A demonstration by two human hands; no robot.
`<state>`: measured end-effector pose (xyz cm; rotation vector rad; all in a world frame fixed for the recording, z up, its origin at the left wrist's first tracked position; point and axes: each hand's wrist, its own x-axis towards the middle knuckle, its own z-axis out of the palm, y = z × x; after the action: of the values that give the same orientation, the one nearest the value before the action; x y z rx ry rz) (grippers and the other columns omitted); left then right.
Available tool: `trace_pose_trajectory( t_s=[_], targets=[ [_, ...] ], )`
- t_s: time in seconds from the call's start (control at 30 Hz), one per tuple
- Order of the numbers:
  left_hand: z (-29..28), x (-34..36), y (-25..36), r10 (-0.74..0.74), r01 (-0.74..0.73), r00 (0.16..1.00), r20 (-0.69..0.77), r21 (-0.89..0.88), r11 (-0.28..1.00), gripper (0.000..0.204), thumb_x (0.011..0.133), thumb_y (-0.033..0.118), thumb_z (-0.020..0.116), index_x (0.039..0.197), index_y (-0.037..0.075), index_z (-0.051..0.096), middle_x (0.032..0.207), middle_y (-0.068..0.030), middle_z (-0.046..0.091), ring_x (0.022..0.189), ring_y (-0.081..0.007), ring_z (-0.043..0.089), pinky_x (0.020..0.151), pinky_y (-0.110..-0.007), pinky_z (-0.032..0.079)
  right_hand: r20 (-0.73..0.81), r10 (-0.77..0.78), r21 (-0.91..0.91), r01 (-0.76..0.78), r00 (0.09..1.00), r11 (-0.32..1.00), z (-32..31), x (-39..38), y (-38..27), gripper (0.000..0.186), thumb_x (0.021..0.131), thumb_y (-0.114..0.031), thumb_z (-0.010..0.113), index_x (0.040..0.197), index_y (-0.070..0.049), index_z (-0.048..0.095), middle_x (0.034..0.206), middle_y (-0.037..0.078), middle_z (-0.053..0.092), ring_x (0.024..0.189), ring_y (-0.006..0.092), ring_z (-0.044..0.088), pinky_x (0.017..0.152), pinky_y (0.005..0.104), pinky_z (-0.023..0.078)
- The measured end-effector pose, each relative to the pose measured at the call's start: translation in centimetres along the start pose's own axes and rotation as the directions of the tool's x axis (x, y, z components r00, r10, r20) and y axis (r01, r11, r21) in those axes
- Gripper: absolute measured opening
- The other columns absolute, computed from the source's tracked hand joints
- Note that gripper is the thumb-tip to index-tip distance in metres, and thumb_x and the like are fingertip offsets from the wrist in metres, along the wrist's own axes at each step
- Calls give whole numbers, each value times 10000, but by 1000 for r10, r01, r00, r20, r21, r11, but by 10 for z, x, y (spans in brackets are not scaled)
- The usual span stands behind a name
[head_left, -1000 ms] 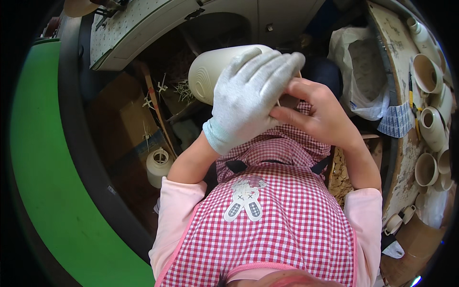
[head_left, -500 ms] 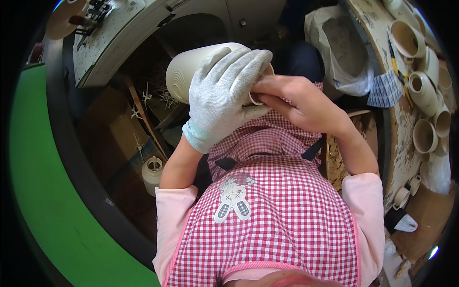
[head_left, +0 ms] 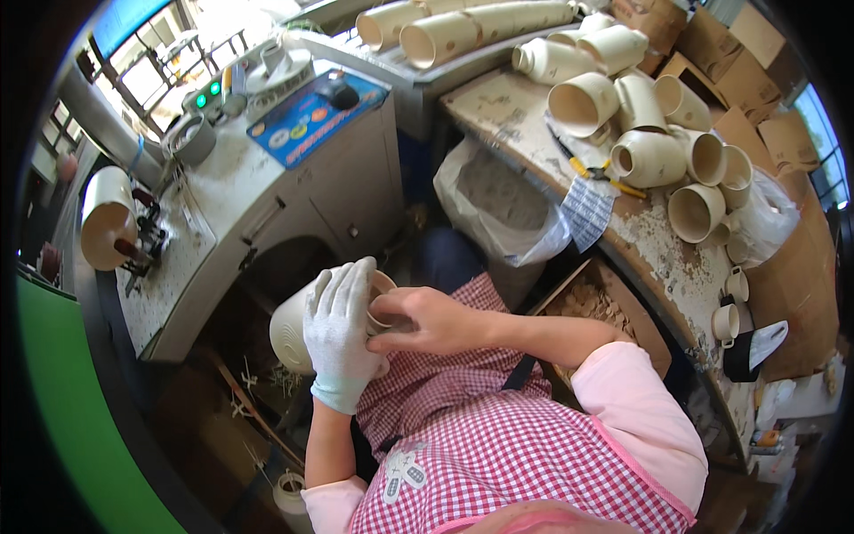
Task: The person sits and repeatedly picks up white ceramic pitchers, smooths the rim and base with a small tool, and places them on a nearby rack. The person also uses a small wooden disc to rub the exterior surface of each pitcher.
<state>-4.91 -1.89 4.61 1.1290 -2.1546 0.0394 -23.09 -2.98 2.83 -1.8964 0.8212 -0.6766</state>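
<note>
My left hand (head_left: 340, 325) wears a pale grey knit glove and is wrapped around a cream plastic cylindrical shell (head_left: 288, 331). The shell lies tilted over my lap, its round mouth facing right and ridged curved lines on its closed end. My bare right hand (head_left: 425, 322) is at that mouth, with thumb and fingers curled in at the rim (head_left: 382, 283). What the fingertips pinch there, if anything, is hidden. The checked apron (head_left: 498, 445) lies beneath both arms.
At right, a worn bench (head_left: 658, 240) holds several cream shells and cups (head_left: 654, 158) and yellow-handled pliers (head_left: 592, 169). Below it sits a box of small tan pieces (head_left: 592, 307). A white bag (head_left: 498, 200) hangs ahead; a white desk (head_left: 311, 191) stands at left.
The view has swung up and to the right, bringing more of the bench and desk into sight. My left hand still grips the shell, and my right fingers remain at its mouth.
</note>
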Motion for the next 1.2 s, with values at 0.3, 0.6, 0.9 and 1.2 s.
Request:
trace_pose_trajectory(
  t_s=[0.3, 0.6, 0.9, 1.2],
  targets=[
    [-8, 4, -44, -307, 275, 951, -20, -397, 876, 498, 814, 58, 780, 1294, 19, 654, 1257, -154, 675, 1207, -343, 615, 1081, -418, 450, -680, -99, -316, -169, 726, 934, -210, -13, 2, 314, 1039, -326, 616, 977, -41, 731, 745, 56, 694, 723, 119, 626, 689, 314, 491],
    [119, 212, -145, -37, 4, 992, -124, -258, 966, 301, 892, 153, 755, 1172, 52, 709, 1090, -142, 737, 1016, -328, 695, 919, -405, 525, -656, -338, -754, -558, 675, 346, -379, 77, 85, 230, 985, -266, 643, 885, -69, 709, 759, 156, 659, 770, 359, 657, 736, 481, 476],
    [214, 523, -291, 10, -29, 998, 66, 297, 955, 231, 895, 230, 627, 890, 72, 794, 894, -195, 767, 872, -354, 762, 786, -448, 599, -668, -393, -738, -627, 631, 248, -382, 94, 62, 316, 956, -134, 697, 1251, -65, 603, 1323, 112, 579, 1264, 280, 537, 1103, 414, 372],
    [305, 574, -473, -397, 327, 916, 52, 475, 817, 404, 956, 335, 519, 1170, 22, 660, 1188, -228, 674, 1134, -408, 646, 957, -513, 520, -615, 544, 334, -436, 571, 836, -486, 170, 37, 430, 1057, -193, 578, 1427, 4, 480, 1312, 145, 604, 1200, 202, 622, 1031, 345, 509]
  ],
)
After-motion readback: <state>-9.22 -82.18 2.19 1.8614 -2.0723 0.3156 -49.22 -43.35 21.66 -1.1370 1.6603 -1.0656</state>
